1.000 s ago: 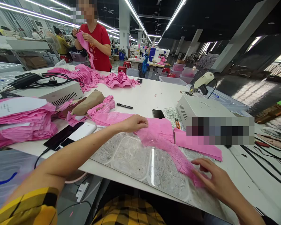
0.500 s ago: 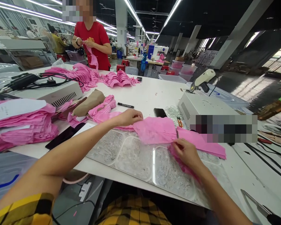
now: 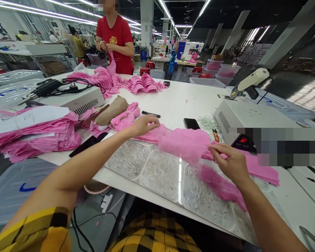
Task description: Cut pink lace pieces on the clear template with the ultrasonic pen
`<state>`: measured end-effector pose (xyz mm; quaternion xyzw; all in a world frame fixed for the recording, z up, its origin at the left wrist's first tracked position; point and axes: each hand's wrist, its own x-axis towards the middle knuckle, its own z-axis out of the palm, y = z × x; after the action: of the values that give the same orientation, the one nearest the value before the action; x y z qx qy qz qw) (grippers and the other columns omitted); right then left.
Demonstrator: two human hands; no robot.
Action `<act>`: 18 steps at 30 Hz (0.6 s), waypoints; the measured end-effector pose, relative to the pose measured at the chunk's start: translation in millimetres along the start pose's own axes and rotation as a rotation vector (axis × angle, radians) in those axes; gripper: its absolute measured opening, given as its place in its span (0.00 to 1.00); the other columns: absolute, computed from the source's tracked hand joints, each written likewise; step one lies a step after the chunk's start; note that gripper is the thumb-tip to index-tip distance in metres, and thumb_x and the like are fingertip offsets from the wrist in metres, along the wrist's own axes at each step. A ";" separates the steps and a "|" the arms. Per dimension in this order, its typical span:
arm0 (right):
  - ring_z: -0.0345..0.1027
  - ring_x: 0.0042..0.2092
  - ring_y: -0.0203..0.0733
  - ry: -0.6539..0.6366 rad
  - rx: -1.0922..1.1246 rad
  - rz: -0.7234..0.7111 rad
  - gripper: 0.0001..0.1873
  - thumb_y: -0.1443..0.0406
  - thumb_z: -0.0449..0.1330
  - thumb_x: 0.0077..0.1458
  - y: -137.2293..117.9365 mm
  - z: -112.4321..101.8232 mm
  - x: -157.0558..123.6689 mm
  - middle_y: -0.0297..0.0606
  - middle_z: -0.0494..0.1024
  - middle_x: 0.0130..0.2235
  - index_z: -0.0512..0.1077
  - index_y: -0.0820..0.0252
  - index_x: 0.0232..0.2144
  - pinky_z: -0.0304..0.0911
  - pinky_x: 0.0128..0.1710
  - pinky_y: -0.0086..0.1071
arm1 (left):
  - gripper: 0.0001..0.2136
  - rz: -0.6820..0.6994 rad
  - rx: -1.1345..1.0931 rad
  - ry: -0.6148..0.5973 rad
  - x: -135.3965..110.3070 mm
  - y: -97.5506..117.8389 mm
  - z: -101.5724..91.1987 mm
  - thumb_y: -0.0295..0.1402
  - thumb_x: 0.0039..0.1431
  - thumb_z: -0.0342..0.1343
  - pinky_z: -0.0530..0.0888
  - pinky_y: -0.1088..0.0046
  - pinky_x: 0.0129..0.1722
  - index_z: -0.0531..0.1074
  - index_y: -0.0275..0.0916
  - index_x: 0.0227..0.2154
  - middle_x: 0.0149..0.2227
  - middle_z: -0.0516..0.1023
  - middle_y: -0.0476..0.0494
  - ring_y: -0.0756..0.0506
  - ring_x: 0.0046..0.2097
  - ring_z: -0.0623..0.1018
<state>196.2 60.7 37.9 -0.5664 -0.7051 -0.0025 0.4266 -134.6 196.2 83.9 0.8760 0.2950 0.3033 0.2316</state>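
Note:
A thin pink fabric piece (image 3: 183, 141) is stretched between my two hands, above a clear sheet (image 3: 160, 171) on the table. My left hand (image 3: 146, 125) pinches its upper left corner. Its right edge is pinched between the thumb and fingers of my right hand (image 3: 229, 159). Another pink fabric strip (image 3: 222, 185) lies crumpled on the clear sheet, below my right hand. Under and behind the held piece, edges of stacked pink fabric show. A flat pink fabric stack (image 3: 262, 168) is to the right, partly behind my right hand.
Bundled pink pieces (image 3: 39, 136) are at left. A black marker (image 3: 151, 114), a phone (image 3: 191, 124), orange-handled snips (image 3: 215, 135) and white cords lie beyond my hands. Grey machine boxes (image 3: 252, 117) flank the work area. A person in red (image 3: 115, 42) handles pink fabric across the table.
My right hand has lifted and moved right, now pinching the held piece's right edge and spreading it flatter. The crumpled strip below it is more exposed. The camera view has turned left.

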 end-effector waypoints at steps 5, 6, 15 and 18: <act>0.74 0.36 0.37 0.079 -0.014 -0.267 0.07 0.65 0.62 0.57 -18.4 -7.9 -5.6 0.35 0.79 0.35 0.79 0.52 0.38 0.70 0.30 0.28 | 0.08 0.076 -0.018 -0.088 -15.2 11.1 -16.9 0.35 0.62 0.56 0.72 0.70 0.47 0.77 0.37 0.34 0.44 0.79 0.40 0.46 0.46 0.78; 0.73 0.35 0.36 0.004 0.019 -0.326 0.08 0.67 0.62 0.57 -23.5 -6.0 -16.7 0.35 0.78 0.35 0.78 0.52 0.39 0.70 0.29 0.27 | 0.08 0.095 -0.013 -0.157 -29.2 12.8 -17.3 0.34 0.63 0.55 0.73 0.70 0.47 0.77 0.37 0.33 0.46 0.78 0.39 0.46 0.46 0.78; 0.71 0.38 0.37 -0.354 0.138 -0.392 0.12 0.71 0.55 0.60 -43.1 7.9 -74.5 0.39 0.76 0.37 0.74 0.54 0.43 0.71 0.35 0.30 | 0.08 0.234 0.261 -0.486 -103.1 35.4 2.7 0.29 0.63 0.53 0.69 0.61 0.53 0.76 0.38 0.30 0.46 0.77 0.39 0.42 0.46 0.76; 0.72 0.41 0.39 -0.229 0.050 -0.295 0.12 0.68 0.57 0.59 -29.5 2.7 -73.3 0.39 0.76 0.40 0.73 0.54 0.45 0.71 0.39 0.32 | 0.10 0.260 0.252 -0.398 -92.5 44.4 27.8 0.32 0.67 0.50 0.69 0.61 0.55 0.76 0.37 0.40 0.51 0.76 0.36 0.41 0.51 0.75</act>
<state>170.5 -6.9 6.0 -0.4428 -0.8242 0.0167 0.3525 -158.7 97.1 53.6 0.9708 0.1643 0.1133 0.1332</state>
